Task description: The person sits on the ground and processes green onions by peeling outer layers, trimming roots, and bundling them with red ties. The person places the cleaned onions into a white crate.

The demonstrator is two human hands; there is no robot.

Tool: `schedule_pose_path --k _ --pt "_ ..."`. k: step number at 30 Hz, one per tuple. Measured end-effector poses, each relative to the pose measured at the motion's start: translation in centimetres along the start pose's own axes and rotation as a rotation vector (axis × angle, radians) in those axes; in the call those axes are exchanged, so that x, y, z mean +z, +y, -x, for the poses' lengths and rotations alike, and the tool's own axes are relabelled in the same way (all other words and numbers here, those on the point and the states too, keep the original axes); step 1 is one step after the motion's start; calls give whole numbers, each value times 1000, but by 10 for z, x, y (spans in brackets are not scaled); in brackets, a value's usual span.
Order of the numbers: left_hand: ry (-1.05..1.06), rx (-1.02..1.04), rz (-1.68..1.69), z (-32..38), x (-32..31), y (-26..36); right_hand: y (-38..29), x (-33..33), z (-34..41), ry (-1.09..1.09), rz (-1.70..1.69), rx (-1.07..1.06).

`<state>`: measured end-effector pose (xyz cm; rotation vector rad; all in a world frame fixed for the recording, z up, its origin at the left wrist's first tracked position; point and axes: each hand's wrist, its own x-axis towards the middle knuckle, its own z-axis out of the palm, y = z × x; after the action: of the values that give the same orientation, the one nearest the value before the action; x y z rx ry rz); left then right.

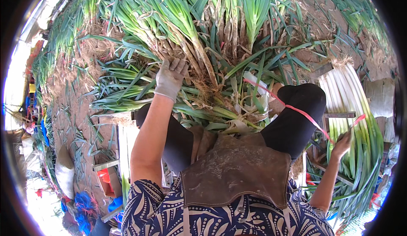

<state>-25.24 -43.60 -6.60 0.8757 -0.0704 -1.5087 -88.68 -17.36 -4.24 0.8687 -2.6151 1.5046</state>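
Note:
My left hand [172, 76], in a pale, soiled glove, lies at the root end of a bunch of unpeeled leeks or large green onions [194, 41]; whether its fingers grip a stalk cannot be told. On the right, my bare right hand [342, 143] is closed on a pink plastic tie strip [297, 109], which stretches across my right knee. Beside that hand, peeled white-stemmed stalks [343, 92] lie side by side on a metal-barred rack [340, 115]. Loose green leaves [222, 112] and dry peelings lie between my knees, in front of a brown leather apron [235, 172].
More unpeeled stalks [254, 10] stand ahead, their roots towards me. Another rack [109, 165] with white stems is at my left, near a cardboard box [109, 182] holding red material. A pale sack [64, 169] lies farther left. Leaf scraps litter the soil floor.

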Motion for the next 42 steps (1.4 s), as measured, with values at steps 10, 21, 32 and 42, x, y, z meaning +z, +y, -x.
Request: schedule_pose_path --k 10,21,32,42 --pt "51 53 25 -25 29 32 229 -120 210 -629 904 253" --pt "-95 120 119 -45 27 52 -76 37 33 -305 295 -99" --pt "-150 199 115 -39 58 55 -215 424 132 -1528 118 -403" --pt "-174 233 102 -41 36 64 -183 540 280 -1397 88 31"
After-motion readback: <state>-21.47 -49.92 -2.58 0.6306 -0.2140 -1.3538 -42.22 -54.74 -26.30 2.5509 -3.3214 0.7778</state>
